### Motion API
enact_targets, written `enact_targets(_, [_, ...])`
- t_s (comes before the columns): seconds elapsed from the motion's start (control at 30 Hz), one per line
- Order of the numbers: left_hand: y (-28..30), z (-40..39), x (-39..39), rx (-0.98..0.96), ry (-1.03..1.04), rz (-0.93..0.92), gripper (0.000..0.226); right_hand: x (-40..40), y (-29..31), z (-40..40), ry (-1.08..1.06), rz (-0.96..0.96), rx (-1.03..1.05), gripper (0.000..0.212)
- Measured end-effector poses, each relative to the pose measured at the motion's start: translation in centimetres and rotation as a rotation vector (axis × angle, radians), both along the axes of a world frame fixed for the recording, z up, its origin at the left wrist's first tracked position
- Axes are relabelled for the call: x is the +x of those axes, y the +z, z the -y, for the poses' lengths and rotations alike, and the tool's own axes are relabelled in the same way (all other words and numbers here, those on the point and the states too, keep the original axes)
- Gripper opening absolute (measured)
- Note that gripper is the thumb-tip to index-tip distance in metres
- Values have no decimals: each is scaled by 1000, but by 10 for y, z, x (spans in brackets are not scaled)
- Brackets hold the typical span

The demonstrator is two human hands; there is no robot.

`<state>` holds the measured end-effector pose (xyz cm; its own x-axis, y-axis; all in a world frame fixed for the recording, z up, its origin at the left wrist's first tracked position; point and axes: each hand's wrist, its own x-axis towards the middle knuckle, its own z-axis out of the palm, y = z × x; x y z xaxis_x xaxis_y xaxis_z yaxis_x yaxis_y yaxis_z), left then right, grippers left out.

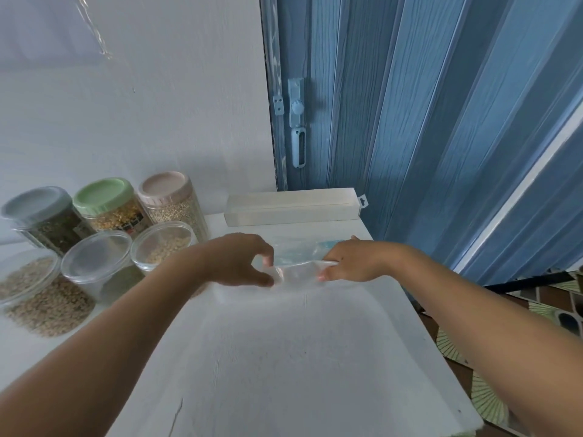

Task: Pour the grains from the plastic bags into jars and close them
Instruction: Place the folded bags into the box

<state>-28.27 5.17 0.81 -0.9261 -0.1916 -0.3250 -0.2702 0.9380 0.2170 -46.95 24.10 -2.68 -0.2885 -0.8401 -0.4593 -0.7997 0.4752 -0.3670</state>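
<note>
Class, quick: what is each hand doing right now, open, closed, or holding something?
Left hand: pinches the left edge of the clear plastic bag on the table.
Right hand: pinches the bag's right edge.

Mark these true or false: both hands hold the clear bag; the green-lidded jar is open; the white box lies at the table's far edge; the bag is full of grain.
1. Both hands hold the clear plastic bag. True: the left hand and right hand each pinch an end.
2. The green-lidded jar is open. False: its lid is on.
3. The long white box lies at the far edge of the table. True.
4. The bag is full of grain. False: it looks empty and flat.
</note>
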Motion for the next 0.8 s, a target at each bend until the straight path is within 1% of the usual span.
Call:
enact_targets(0.03, [0, 2, -4, 25, 5, 31, 32, -2, 2, 0, -27, 37, 14, 42])
enact_targets(0.1, [1, 9, -11, 144, 51, 86, 10, -6, 4, 1, -63, 104, 15, 32])
enact_targets(0.17, [1, 19, -18, 239, 78, 146, 19, -11, 6, 1, -82, 131, -31, 31])
enact_targets(0.2, [1, 24, -20, 259, 99, 160, 18, -14, 8, 0, -88, 127, -69, 32])
enact_targets(0.23, [-1, 29, -22, 282, 132, 167, 9, -17, 10, -1, -86, 97, -113, 32])
enact_targets(0.27, [-2, 33, -24, 315, 167, 178, 8, -19, 12, -2, -83, 55, -159, 30])
enact_targets(0.3, [-2, 36, -25, 361, 216, 187, 23, -22, 15, -2, -94, 24, -208, 27])
enact_targets(0.33, [-1, 38, -25, 412, 263, 176, 31, -26, 15, -3, -129, 29, -263, 26])
enact_targets(0.37, [-2, 43, -27, 439, 291, 172, 29, -28, 14, -3, -190, 70, -321, 26])
enact_targets(0.43, [-6, 49, -29, 456, 289, 151, 18, -33, 6, -2, -315, 152, -397, 31])
enact_targets(0.5, [-11, 51, -31, 368, 288, 107, 24, -36, -5, -1, -394, 204, -392, 38])
enact_targets(0.63, [-22, 43, -35, 76, 285, -57, 37, -40, -24, -2, -493, 347, -382, 41])
enact_targets(0.7, [-28, 31, -27, -154, 230, -216, 44, -43, -29, -1, -515, 343, -399, 41])
enact_targets(0.73, [-34, 22, -21, -262, 187, -332, 49, -45, -31, 0, -517, 337, -403, 40])
enact_targets(0.77, [-40, 11, -14, -310, 128, -462, 52, -46, -32, 1, -515, 332, -400, 39])
enact_targets(0.8, [-46, 1, -8, -317, 62, -567, 52, -48, -33, 3, -513, 330, -395, 38])
